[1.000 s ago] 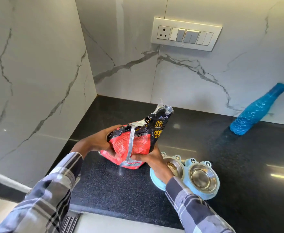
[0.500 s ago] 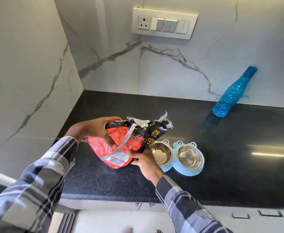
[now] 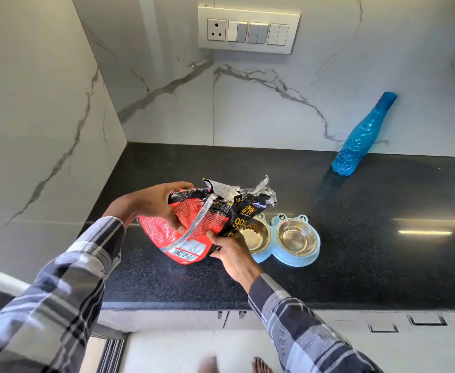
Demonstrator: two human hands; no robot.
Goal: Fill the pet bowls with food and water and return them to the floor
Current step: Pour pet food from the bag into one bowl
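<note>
The person is standing at the black speckled table (image 3: 382, 265) and holding a crumpled pet food bag (image 3: 202, 224) in the middle of the frame, tipped so its torn mouth is pointing right, over the bowls. The bag is red on its lower half and black toward the top, with yellow lettering, a silver seam strip running diagonally across it and a barcode label near its bottom edge; the ragged foil lining is sticking up at the open end. The left hand (image 3: 153, 203) is curling around the bag's upper left side, fingers wrapped over the top and thumb pressing into the red panel. The right hand (image 3: 230, 251) is gripping the bag from underneath, at its lower right edge. Just right of the bag, the double pet bowl (image 3: 296, 258) is sitting on the table: a pale blue plastic base with small frog-like eyes at the back rim, carrying two shiny steel bowls side by side. The left steel bowl (image 3: 257, 238) is partly hidden behind the bag and is showing a few brown kibble pieces inside; the right steel bowl (image 3: 297, 236) is showing only bare, reflective metal. In the upper right of the frame, a translucent blue water bottle (image 3: 361, 138) is standing on the table by the marble wall (image 3: 274, 109), well apart from the bowls. Plaid sleeves are covering both forearms.
</note>
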